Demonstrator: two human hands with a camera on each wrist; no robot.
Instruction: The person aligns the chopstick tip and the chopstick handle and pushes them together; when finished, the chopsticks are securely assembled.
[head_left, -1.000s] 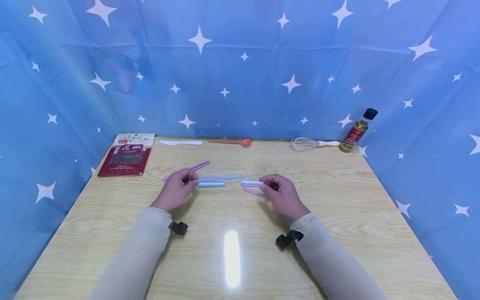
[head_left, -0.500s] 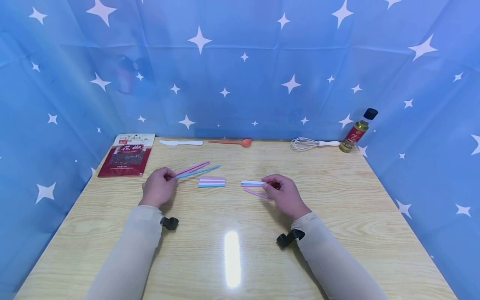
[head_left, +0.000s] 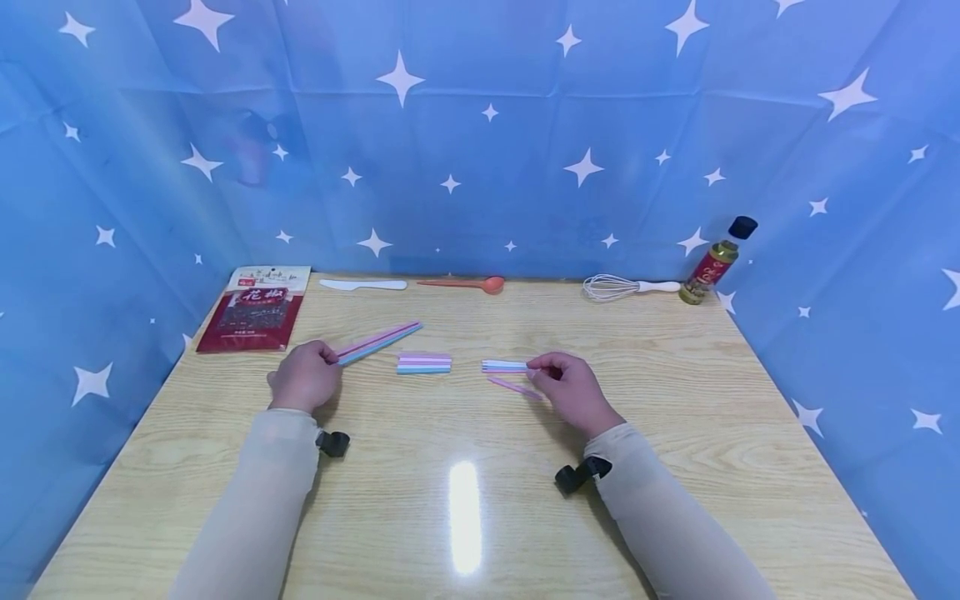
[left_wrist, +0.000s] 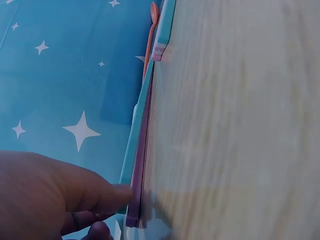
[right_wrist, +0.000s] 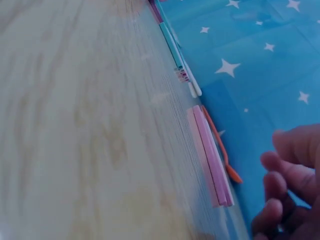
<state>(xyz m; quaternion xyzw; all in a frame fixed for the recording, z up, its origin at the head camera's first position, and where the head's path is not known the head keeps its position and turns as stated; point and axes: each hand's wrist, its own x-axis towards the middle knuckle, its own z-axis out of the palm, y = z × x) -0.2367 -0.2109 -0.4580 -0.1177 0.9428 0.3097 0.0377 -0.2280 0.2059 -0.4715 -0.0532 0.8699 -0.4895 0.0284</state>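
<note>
In the head view my left hand (head_left: 305, 377) is at the left of the table, thumb and finger pinching the near end of a long, thin blue stick (head_left: 386, 342). It lies alongside long pink sticks (head_left: 375, 340); in the left wrist view the blue stick (left_wrist: 135, 140) runs beside a purple one (left_wrist: 140, 165). My right hand (head_left: 570, 387) has loosely bent fingers at the right end of a row of short white, blue and pink sticks (head_left: 502, 367). A pink stick (head_left: 513, 387) lies askew before that row. From the right wrist, the fingers (right_wrist: 295, 150) look apart from the sticks.
Between the hands lies a row of short purple, white and blue sticks (head_left: 423, 364). Along the back are a red spice bag (head_left: 251, 317), white knife (head_left: 363, 285), orange spoon (head_left: 491, 285), whisk (head_left: 615, 287) and oil bottle (head_left: 708, 268), before a starry blue curtain (head_left: 480, 167).
My left hand has carried the blue stick leftward, away from the middle row, and laid it along the long pink sticks. My right hand has barely moved.
</note>
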